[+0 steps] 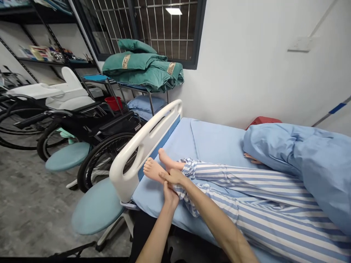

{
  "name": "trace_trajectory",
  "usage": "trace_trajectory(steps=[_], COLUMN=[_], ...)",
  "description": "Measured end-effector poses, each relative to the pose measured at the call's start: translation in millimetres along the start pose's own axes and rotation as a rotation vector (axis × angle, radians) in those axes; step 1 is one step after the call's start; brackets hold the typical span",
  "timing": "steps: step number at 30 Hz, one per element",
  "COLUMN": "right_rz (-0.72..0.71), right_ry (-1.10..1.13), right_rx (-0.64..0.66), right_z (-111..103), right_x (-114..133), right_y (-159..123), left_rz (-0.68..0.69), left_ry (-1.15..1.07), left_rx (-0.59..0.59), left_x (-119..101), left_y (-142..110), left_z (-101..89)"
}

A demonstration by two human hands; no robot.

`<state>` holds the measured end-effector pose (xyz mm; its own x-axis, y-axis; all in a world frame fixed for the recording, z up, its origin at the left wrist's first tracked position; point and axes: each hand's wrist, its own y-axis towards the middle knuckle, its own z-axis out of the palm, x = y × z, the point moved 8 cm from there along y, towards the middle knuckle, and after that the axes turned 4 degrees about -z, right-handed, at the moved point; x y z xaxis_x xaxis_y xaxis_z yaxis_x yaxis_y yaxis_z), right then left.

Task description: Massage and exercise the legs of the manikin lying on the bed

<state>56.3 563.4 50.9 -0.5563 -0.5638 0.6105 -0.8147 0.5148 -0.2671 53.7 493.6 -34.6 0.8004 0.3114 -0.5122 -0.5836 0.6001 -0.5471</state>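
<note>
A figure in blue-and-white striped trousers (246, 182) lies on a bed with a light blue sheet (214, 142). Its two bare feet point at the white footboard (145, 142). My right hand (173, 176) is closed over the top of the nearer foot (152, 170) at the ankle. My left hand (170, 194) grips the same foot from below, at the heel. The farther foot (166, 159) lies free just behind. A crumpled light blue blanket (301, 157) covers the figure's upper body.
Two round blue stools (95, 208) (67, 156) stand on the grey floor left of the bed. A black wheelchair (90, 135) is parked behind them. Folded green quilts (145, 67) lie on a trolley by the barred window. Shelves line the far left.
</note>
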Motion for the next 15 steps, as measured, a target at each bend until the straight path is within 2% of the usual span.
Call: trace_trajectory(steps=[3,5,10,15], right_rz=[0.006,0.032,0.137,0.188], right_ry=[-0.026,-0.054,-0.116,-0.125], right_rx=[-0.040,-0.045,-0.115,-0.158], right_z=[-2.3,7.1,35.5,41.0], right_x=[10.8,13.0,-1.4,-15.6], right_y=[-9.9,-16.6,-22.1,-11.2], left_rz=[-0.058,-0.110,-0.138,-0.090], left_ry=[0.021,0.072,0.100,0.178], left_rx=[0.049,0.052,-0.032,-0.001], left_x=[0.8,4.2,7.8,4.2], left_y=[-5.7,-7.6,-5.1,9.2], left_z=[1.4,-2.9,-21.0,-27.0])
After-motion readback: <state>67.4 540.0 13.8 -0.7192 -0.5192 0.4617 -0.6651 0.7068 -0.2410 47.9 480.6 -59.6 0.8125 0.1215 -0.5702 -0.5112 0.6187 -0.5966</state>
